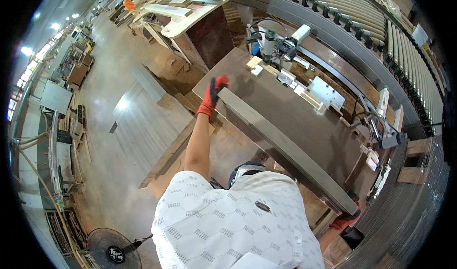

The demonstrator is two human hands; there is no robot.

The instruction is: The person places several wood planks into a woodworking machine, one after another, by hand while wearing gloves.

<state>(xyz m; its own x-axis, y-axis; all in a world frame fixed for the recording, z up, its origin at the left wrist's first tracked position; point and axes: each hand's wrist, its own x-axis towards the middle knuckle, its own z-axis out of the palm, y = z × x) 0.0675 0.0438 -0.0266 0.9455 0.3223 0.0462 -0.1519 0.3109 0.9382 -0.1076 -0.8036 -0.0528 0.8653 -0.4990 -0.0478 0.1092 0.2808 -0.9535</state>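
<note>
A long grey-brown wooden board (285,147), or several laid together, slants along the near edge of a brown worktable (304,121). At its far left end is my left hand (212,97) in a red and black glove, with the fingers curled against the board's end. My right hand (346,217), gloved the same way, grips the near right end from the side; part of it is hidden behind the board. Across the tabletop, a machine head with a green motor (269,43) stands by small wooden blocks and a metal plate (326,94).
A stack of grey boards (147,121) lies at my left. Behind the worktable runs a roller conveyor (342,7). A bench (190,19) with wood offcuts stands at the far left, a fan (113,250) at the lower left. Film-wrapped goods (409,212) stand at my right.
</note>
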